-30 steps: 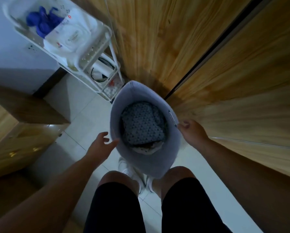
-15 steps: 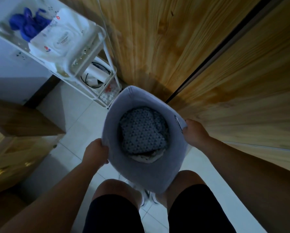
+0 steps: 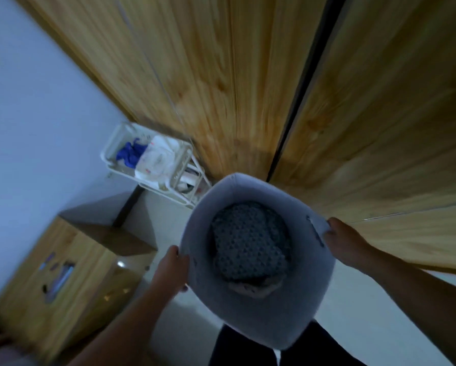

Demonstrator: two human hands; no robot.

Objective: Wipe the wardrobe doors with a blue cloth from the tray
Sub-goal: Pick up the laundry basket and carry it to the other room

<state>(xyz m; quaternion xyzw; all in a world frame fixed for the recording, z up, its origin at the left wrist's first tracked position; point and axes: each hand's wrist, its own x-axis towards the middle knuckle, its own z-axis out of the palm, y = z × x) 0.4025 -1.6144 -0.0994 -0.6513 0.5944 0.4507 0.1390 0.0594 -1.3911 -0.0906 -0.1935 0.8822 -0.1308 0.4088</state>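
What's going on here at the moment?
A person holds a grey basket by its rim, left hand on one side, right hand on the other, in front of the wooden wardrobe doors. A patterned cloth lies inside it. The blue cloth lies in the white tray beside the doors, not yet picked up.

Domestic bedroom: wooden wardrobe doors (image 3: 221, 83), bedside cabinet (image 3: 71, 262), tiled floor (image 3: 166, 215), laundry basket (image 3: 250, 313) of clothes.
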